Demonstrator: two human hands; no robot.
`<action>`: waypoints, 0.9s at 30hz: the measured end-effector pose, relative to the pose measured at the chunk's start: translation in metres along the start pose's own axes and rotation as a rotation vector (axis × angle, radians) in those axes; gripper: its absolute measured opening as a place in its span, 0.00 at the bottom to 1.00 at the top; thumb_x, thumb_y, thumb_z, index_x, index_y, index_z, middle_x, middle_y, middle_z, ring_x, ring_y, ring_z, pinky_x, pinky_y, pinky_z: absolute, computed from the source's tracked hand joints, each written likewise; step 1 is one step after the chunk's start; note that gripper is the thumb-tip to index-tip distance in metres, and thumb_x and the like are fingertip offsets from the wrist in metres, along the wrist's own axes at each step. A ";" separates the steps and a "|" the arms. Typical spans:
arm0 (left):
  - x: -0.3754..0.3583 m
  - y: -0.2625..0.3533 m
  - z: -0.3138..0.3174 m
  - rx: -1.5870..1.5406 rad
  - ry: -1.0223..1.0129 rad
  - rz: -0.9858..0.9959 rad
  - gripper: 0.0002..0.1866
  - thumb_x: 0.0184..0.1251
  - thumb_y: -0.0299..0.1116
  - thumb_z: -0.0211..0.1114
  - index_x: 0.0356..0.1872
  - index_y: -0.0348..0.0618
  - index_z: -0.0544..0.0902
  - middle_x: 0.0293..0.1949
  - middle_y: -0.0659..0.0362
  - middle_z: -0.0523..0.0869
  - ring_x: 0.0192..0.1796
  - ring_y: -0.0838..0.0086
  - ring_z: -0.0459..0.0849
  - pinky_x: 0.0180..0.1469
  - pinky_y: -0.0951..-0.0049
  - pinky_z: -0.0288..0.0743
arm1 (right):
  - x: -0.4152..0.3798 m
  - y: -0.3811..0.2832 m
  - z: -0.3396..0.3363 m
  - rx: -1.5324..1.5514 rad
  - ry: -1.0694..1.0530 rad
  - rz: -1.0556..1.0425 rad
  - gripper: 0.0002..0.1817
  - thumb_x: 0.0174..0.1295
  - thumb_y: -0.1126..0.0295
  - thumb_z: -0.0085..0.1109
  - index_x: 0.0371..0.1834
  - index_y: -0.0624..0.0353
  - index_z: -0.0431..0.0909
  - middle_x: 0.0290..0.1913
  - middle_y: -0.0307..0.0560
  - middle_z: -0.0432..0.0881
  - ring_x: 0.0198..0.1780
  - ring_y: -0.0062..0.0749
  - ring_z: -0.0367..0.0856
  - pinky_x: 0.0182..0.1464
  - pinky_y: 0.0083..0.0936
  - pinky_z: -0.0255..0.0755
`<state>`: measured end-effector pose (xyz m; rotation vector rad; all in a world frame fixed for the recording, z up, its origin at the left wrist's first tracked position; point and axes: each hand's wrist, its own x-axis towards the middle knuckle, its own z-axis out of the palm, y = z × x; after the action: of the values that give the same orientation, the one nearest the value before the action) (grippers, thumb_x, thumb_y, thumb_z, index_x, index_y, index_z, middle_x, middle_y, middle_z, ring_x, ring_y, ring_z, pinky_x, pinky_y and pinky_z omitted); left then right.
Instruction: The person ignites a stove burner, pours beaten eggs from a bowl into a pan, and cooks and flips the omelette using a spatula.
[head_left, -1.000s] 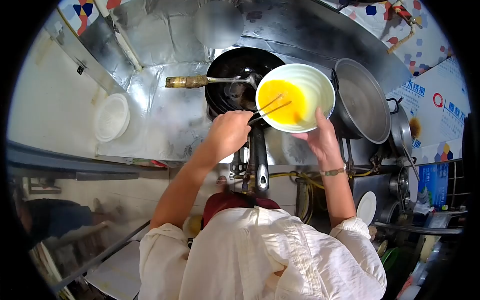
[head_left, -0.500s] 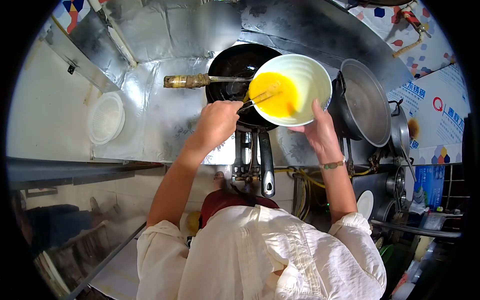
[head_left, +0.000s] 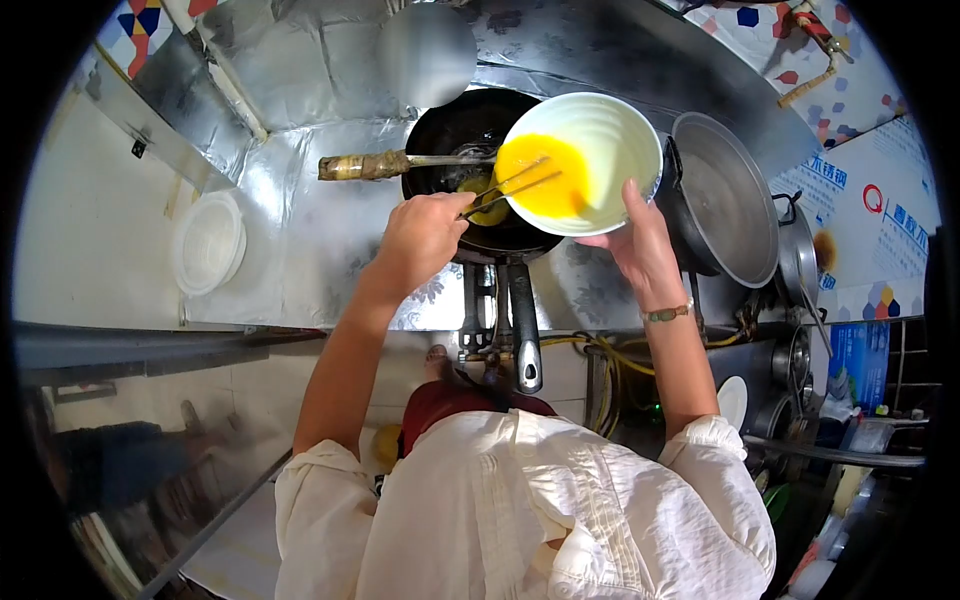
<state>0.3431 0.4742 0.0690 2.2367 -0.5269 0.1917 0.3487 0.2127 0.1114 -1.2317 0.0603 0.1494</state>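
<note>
My left hand grips a pair of chopsticks, whose tips reach into the beaten egg in a white bowl. My right hand holds that bowl at its right side, thumb on the rim, tilted leftward over a black frying pan. Some yellow egg lies in the pan below the bowl's left edge. Across the pan rests a utensil with a wrapped handle; its far end is hidden behind the bowl. The pan's black handle points toward me.
A large grey pot stands right of the bowl. On the left is a white plastic basket. Foil-like sheeting covers the counter. A gas burner sits under the pan, and yellow hoses hang below the counter.
Yellow egg now shows in the pan. The chopsticks have spread apart inside the bowl, and my left hand has shifted slightly left. The bowl remains tilted over the pan.
</note>
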 end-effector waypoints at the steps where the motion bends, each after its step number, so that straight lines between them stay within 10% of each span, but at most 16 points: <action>1: 0.001 0.001 0.000 -0.003 -0.003 -0.014 0.15 0.55 0.25 0.60 0.45 0.37 0.80 0.37 0.48 0.83 0.39 0.53 0.81 0.43 0.59 0.73 | 0.000 0.000 -0.001 0.002 0.003 -0.004 0.28 0.68 0.59 0.46 0.63 0.66 0.54 0.54 0.58 0.72 0.49 0.40 0.80 0.34 0.32 0.86; 27: 0.013 -0.054 0.024 -0.191 0.263 0.038 0.16 0.55 0.25 0.62 0.47 0.41 0.81 0.42 0.51 0.85 0.43 0.63 0.83 0.46 0.70 0.74 | -0.025 0.010 -0.027 0.355 -0.034 0.143 0.32 0.67 0.53 0.45 0.64 0.67 0.53 0.57 0.63 0.70 0.51 0.52 0.78 0.39 0.46 0.83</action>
<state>0.3774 0.4838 0.0198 1.9795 -0.4257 0.4307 0.3232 0.1881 0.0964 -0.8701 0.1394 0.2721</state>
